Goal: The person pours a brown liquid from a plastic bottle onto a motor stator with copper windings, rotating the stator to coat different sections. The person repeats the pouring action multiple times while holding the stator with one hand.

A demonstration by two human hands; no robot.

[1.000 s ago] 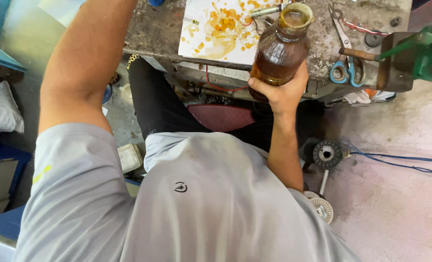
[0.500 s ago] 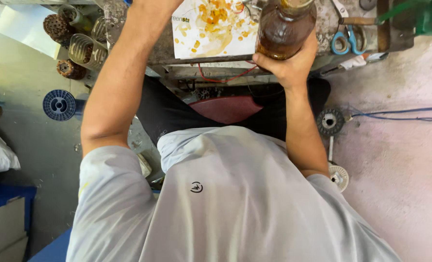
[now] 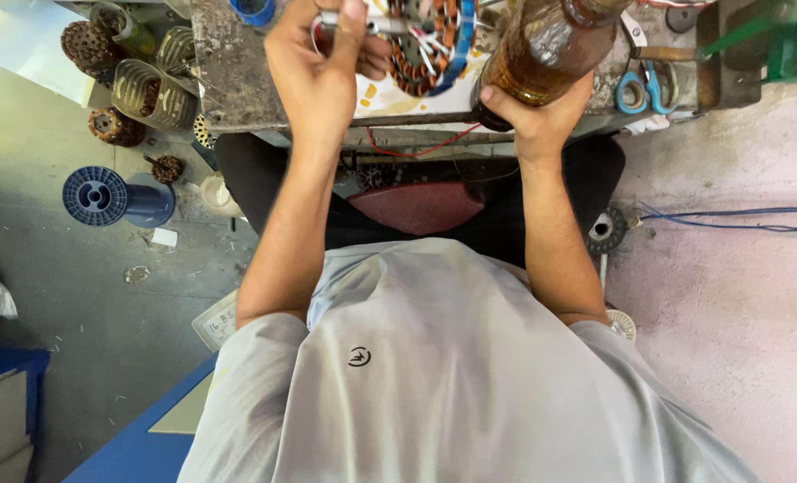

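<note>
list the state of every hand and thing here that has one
left hand: closed on a thin metal tool
right hand: gripping the bottle's base
brown glass bottle: tilted, amber liquid inside
copper-wound round stator: lying on the workbench
blue-handled scissors: lying on the bench
blue plastic spool: on its side, bare

stator and bottle crowd bench, gap between narrow

left hand: raised forward, fingers curled shut, thumb pressed on top | right hand: wrapped closed, knuckles turned outward | both forearms were held extended, roughly parallel, elbows bent near the torso
</note>
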